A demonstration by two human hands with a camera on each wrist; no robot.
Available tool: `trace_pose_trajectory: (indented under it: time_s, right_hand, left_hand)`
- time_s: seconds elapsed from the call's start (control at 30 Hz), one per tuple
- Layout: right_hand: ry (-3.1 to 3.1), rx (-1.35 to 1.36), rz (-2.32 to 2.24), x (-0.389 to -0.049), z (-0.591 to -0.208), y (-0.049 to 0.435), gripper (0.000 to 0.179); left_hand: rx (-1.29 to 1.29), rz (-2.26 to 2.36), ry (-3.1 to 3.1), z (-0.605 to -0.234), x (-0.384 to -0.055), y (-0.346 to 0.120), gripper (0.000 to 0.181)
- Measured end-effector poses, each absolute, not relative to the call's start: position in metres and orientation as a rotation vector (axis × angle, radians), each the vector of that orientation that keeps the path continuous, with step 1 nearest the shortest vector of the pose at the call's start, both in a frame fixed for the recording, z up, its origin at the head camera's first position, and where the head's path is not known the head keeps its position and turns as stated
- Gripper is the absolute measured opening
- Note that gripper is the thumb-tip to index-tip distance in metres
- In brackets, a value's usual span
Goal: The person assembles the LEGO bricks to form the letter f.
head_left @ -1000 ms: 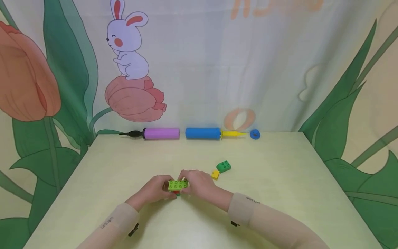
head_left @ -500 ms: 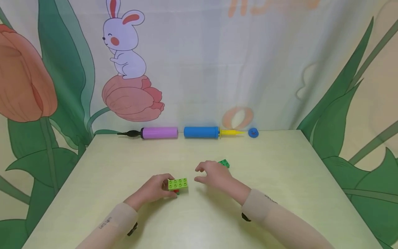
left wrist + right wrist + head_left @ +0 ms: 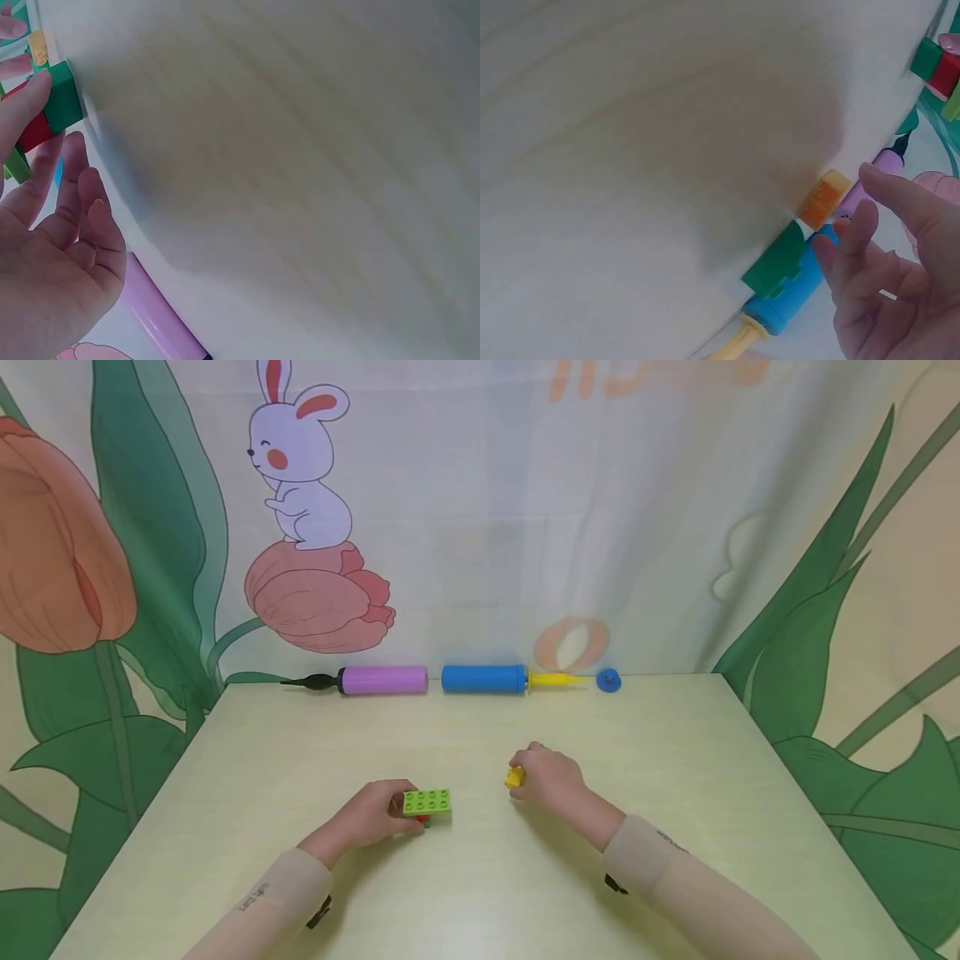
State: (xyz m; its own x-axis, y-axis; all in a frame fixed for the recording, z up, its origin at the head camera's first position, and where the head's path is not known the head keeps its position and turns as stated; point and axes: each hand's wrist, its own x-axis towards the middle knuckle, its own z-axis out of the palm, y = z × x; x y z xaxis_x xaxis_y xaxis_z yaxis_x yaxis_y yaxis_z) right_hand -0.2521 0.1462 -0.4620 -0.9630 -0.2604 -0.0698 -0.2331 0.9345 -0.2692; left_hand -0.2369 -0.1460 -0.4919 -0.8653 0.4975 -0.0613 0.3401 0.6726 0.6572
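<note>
A stack of toy building bricks is gripped between the thumb and fingers of my left hand (image 3: 375, 814). Its lime-green brick (image 3: 427, 802) is on top, a red brick (image 3: 34, 133) comes below, and a dark green brick (image 3: 64, 97) forms the bottom. To the right, my right hand (image 3: 551, 777) reaches around a small yellow brick (image 3: 513, 777), thumb on the near side and fingers on the far side. In the right wrist view this yellow brick rests on the table just off the fingertips. Beside it lies a green brick with a curved end (image 3: 776, 261), mostly hidden by the hand in the head view.
Along the back edge of the table (image 3: 337, 735) lie a purple hand pump (image 3: 384, 680), a blue hand pump (image 3: 483, 679) with a yellow nozzle and a small round blue piece (image 3: 608, 680). A printed curtain (image 3: 480, 527) hangs behind.
My right hand has left the brick stack and moved right to the yellow brick. My left hand keeps holding the stack in nearly the same place.
</note>
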Motion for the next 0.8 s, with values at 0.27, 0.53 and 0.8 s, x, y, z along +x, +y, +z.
trace_pose_trajectory:
  time_s: [0.27, 0.53, 0.8]
  right_hand:
    - [3.020, -0.383, -0.441, -0.257, -0.472, 0.148, 0.041]
    - [3.031, -0.381, -0.383, -0.259, -0.477, 0.146, 0.039]
    - [3.030, -0.384, -0.392, -0.259, -0.475, 0.143, 0.041]
  left_hand:
    - [0.680, 0.967, 2.662, -0.491, -0.237, -0.146, 0.039]
    - [0.660, 0.945, 2.665, -0.487, -0.236, -0.144, 0.042]
    - [0.669, 0.944, 2.665, -0.489, -0.237, -0.145, 0.040]
